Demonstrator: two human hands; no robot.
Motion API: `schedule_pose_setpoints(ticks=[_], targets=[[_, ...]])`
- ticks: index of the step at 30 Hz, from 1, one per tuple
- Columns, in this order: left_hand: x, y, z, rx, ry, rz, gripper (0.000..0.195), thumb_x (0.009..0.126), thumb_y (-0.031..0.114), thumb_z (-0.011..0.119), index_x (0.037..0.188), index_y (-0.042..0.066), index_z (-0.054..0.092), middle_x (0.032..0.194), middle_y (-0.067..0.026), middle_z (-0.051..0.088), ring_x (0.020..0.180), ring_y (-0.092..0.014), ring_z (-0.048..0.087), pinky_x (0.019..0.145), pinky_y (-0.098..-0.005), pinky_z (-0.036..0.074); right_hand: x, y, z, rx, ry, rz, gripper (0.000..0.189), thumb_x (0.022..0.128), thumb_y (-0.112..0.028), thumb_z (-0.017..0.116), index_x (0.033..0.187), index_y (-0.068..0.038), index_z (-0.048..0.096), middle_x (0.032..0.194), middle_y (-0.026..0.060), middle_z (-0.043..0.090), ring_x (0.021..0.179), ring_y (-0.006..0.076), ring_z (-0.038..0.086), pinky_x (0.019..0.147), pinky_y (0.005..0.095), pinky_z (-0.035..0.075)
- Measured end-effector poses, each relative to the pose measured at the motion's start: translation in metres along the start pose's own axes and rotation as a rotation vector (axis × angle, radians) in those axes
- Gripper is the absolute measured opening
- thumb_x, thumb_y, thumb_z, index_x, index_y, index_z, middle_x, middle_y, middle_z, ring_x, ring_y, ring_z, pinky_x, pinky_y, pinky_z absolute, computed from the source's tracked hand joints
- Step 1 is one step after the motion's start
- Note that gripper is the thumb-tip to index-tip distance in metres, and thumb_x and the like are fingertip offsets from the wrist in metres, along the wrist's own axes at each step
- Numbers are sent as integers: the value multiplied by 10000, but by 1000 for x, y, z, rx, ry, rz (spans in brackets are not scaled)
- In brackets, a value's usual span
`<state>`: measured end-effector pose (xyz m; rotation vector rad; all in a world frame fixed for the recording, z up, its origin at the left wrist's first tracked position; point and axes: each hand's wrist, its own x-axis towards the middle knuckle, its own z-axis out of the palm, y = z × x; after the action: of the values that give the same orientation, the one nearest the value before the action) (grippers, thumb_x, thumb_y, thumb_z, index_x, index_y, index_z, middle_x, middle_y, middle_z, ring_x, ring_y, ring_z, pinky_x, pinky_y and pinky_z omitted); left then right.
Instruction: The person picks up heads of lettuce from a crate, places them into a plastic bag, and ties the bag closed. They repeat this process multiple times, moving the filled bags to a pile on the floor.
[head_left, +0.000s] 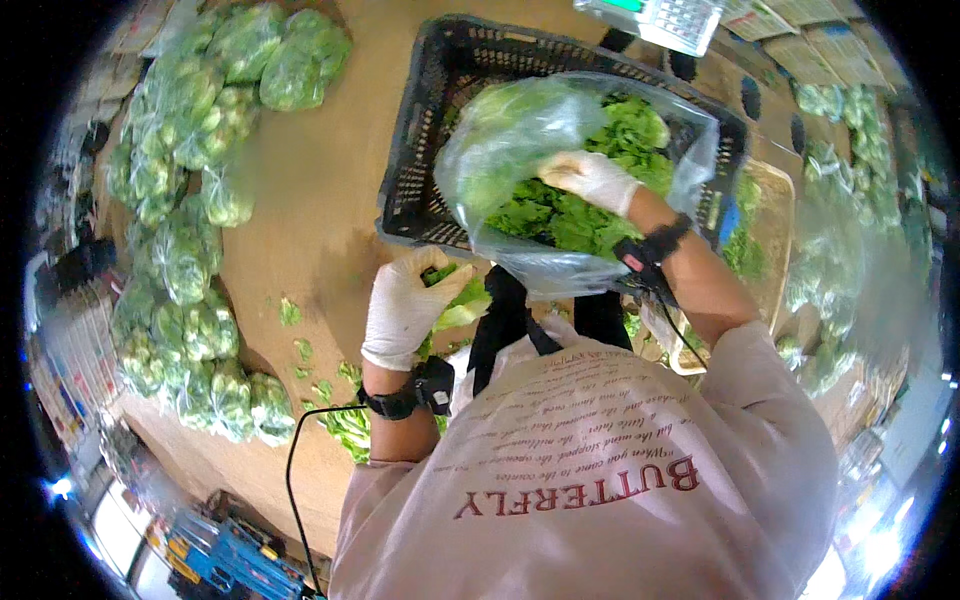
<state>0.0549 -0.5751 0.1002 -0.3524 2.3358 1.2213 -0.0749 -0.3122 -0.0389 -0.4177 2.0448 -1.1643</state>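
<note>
A large clear plastic bag (525, 112) of leafy green lettuce (592, 217) lies spread open in a black plastic crate (409, 127) in front of me. My right hand (589, 180), in a white glove, reaches over the lettuce inside the bag. Its fingers are bent, and whether they hold a leaf is unclear. Just outside the crate's near left corner is my left hand (409, 300), also gloved in white. It grips a piece of lettuce (465, 304) between thumb and fingers. Both wrists wear black straps with small devices.
Bagged lettuce heads (187, 255) line the floor at left, with more bags (847, 187) at far right. Loose leaves (345, 420) lie near my left forearm. A tan tub (784, 247) with greens stands right of the crate; a scale (660, 19) is beyond it. A black cable hangs from my left wrist.
</note>
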Motion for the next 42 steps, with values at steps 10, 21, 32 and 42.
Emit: schedule_pose_setpoints(ticks=[10, 21, 32, 42], targets=[[11, 163, 132, -356, -470, 945, 223, 850, 41, 557, 1069, 35, 594, 1141, -104, 594, 1026, -190, 561, 918, -301, 419, -287, -42, 37, 116, 651, 54, 367, 772, -198, 653, 1076, -9, 574, 926, 169, 628, 834, 293, 605, 763, 365, 485], [177, 97, 148, 1370, -221, 294, 700, 834, 399, 546, 1437, 203, 247, 1446, -192, 290, 1323, -374, 278, 1080, -426, 238, -518, 175, 335, 340, 1507, 1708, 702, 720, -414, 679, 1292, -81, 444, 1138, 224, 581, 993, 339, 594, 825, 394, 484], [146, 131, 133, 863, 147, 608, 483, 853, 110, 562, 1308, 5, 440, 1332, -186, 451, 1251, -319, 381, 1053, -373, 274, -390, 324, 115, -196, 861, 1243, 626, 793, -156, 628, 1362, -194, 368, 1446, 95, 293, 1349, 255, 251, 1077, 468, 259], [83, 125, 220, 654, 47, 379, 467, 818, -9, 507, 1283, 21, 473, 1344, -150, 441, 1266, -275, 370, 1069, -366, 248, -316, 495, 91, -862, -212, 573, 572, 899, -205, 462, 1427, -281, 255, 1485, 119, 218, 1380, 311, 164, 1075, 617, 103]])
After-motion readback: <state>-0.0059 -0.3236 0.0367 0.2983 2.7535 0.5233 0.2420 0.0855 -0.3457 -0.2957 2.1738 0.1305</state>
